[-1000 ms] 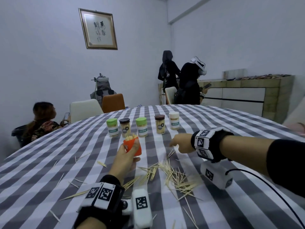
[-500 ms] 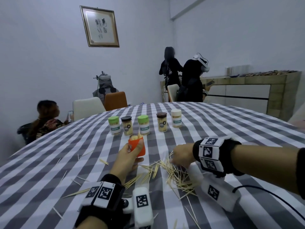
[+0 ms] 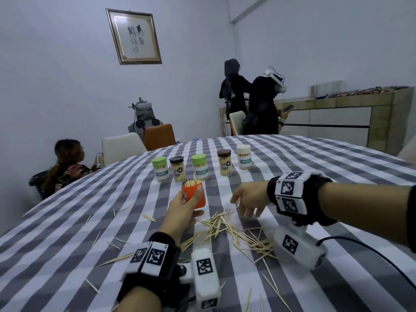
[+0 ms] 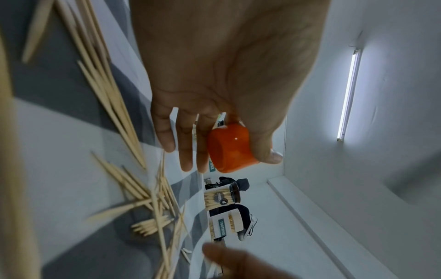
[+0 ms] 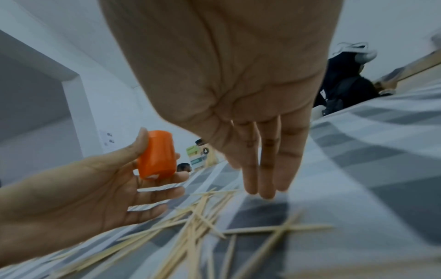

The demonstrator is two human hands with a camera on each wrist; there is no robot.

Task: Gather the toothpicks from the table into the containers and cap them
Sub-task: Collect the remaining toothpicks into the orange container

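Now: checked table (image 3: 67,244) underneath, toothpicks (image 3: 225,228) scattered mid-table. Left hand (image 3: 182,212) lifts orange container (image 3: 195,197), thumb and fingers wrapped round it, toothpicks poking out top. Right hand (image 3: 249,199) just above pile, fingers straight, holding nothing.

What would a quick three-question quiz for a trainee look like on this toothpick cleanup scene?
1. True or false: the orange container gripped by the left hand already has toothpicks in it.
2. How many capped containers stand in the row at the back of the table? A) three B) five C) seven
3. What is the right hand holding above the loose toothpicks?

Key:
1. True; tips stick out of its open top.
2. B.
3. Nothing; its fingers are straight and empty.
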